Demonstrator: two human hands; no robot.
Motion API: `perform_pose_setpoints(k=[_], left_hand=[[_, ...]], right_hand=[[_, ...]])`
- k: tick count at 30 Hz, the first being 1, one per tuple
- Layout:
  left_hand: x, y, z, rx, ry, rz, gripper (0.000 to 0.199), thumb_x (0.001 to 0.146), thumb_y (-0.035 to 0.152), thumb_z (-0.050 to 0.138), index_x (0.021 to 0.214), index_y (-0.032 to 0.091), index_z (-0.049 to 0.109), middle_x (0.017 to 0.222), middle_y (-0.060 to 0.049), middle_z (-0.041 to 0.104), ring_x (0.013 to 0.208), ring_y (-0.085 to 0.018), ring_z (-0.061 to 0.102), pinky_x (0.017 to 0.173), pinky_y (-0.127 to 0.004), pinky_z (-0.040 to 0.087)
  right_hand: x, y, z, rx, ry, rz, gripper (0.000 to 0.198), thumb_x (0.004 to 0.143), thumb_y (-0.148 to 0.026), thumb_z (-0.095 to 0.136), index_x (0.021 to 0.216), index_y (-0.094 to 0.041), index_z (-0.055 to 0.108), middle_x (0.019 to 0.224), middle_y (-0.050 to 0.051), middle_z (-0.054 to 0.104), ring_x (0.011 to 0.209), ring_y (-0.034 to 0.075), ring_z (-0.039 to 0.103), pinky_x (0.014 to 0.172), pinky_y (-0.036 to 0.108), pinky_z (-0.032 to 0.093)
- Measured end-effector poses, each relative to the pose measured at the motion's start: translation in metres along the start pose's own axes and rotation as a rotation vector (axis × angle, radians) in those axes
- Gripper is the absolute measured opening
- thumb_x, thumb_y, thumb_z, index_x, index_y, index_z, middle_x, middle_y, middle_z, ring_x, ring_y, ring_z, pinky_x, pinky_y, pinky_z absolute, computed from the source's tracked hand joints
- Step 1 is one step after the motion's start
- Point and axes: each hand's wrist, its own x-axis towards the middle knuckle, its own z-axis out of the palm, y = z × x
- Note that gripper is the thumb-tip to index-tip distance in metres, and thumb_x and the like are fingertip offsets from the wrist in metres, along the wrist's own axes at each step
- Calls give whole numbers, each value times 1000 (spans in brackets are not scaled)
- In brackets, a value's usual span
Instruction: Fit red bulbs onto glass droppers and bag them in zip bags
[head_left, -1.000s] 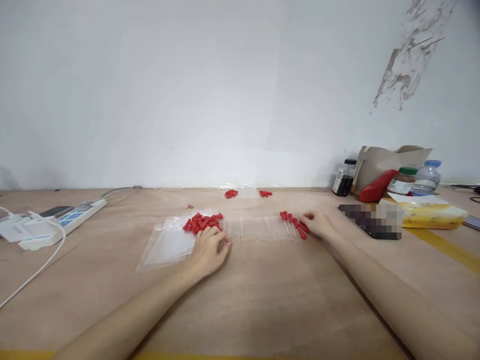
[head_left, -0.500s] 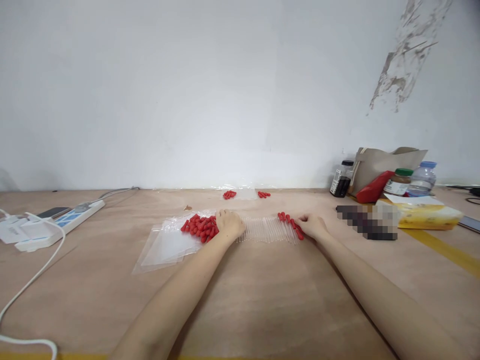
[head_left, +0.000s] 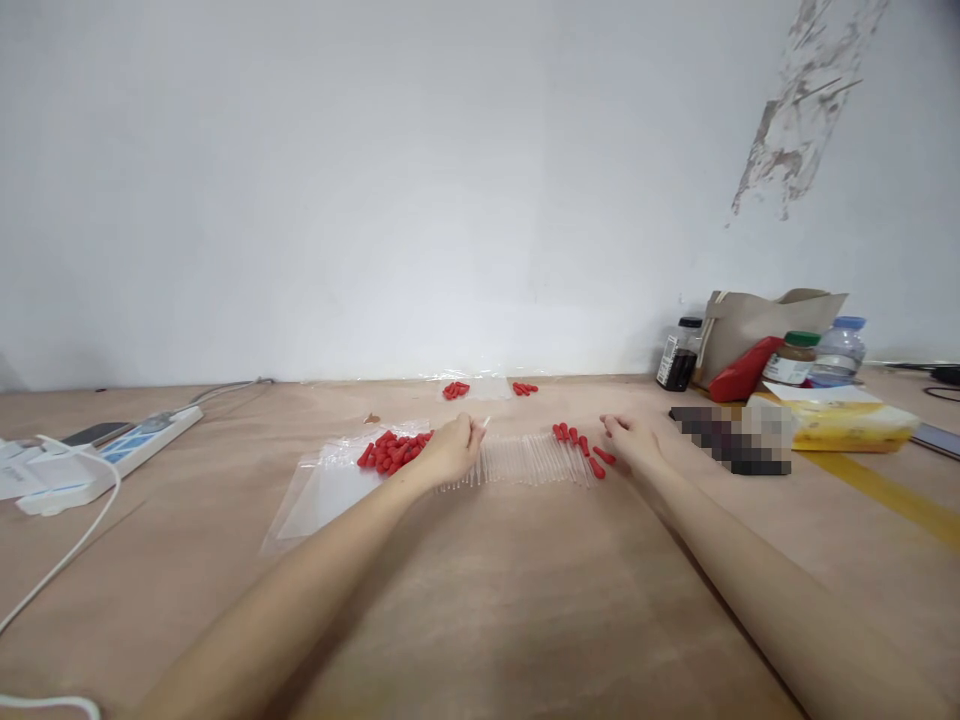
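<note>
A row of thin clear tubes (head_left: 521,460) lies side by side on the table. My left hand (head_left: 452,450) is over the row's left end, thumb and finger pinching a thin clear tube (head_left: 486,421) whose pale tip sticks up. Under and behind that hand is a pile of red rubber bulbs (head_left: 390,453) on clear plastic bags (head_left: 315,500). My right hand (head_left: 632,445) is raised just beyond the row's right end, fingers curled together; anything between them is too small to make out. Close by lie several loose red bulbs (head_left: 574,436), some across the tube ends.
Two small clusters of red bulbs (head_left: 456,390) lie on clear plastic near the wall. A power strip (head_left: 112,465) with a white cable is at left. At right are a dark bottle (head_left: 679,355), a grey bag (head_left: 757,330), a jar (head_left: 795,358), a water bottle (head_left: 840,350) and a yellow tissue pack (head_left: 855,425).
My left hand has turned and now pinches a tube with its tip up. My right hand has moved slightly right and up, away from the loose bulbs, uncovering one.
</note>
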Motion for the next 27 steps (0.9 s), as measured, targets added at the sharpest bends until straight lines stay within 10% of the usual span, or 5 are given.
perform_pose_setpoints(k=[5, 12, 17, 27], left_hand=[[-49, -25, 16, -216, 69, 348, 17, 91, 23, 30, 91, 17, 46, 81, -3, 58, 71, -15, 53, 64, -25, 40], [-77, -36, 42, -210, 206, 431, 20, 90, 20, 36, 100, 17, 54, 89, -6, 58, 81, -17, 52, 73, -30, 40], [-79, -34, 43, -299, 261, 452, 18, 88, 19, 43, 100, 18, 56, 91, -5, 59, 84, -16, 52, 75, -28, 40], [-75, -28, 44, -322, 303, 503, 12, 87, 22, 48, 91, 18, 58, 82, -2, 63, 77, -15, 54, 73, -29, 39]], right_hand=[[-21, -41, -5, 369, -92, 1, 24, 69, -41, 54, 72, -17, 56, 65, 2, 60, 50, 11, 50, 47, 23, 39], [-107, -87, 25, 546, -577, -85, 26, 61, -33, 67, 65, -18, 47, 57, -2, 56, 53, 11, 54, 50, 22, 40], [-136, -78, 33, 378, -562, -330, 26, 72, -28, 58, 95, -17, 57, 74, 3, 59, 64, 13, 54, 58, 27, 44], [-140, -78, 31, 318, -595, -500, 16, 77, -23, 52, 88, -17, 61, 82, 5, 58, 73, 14, 53, 66, 28, 44]])
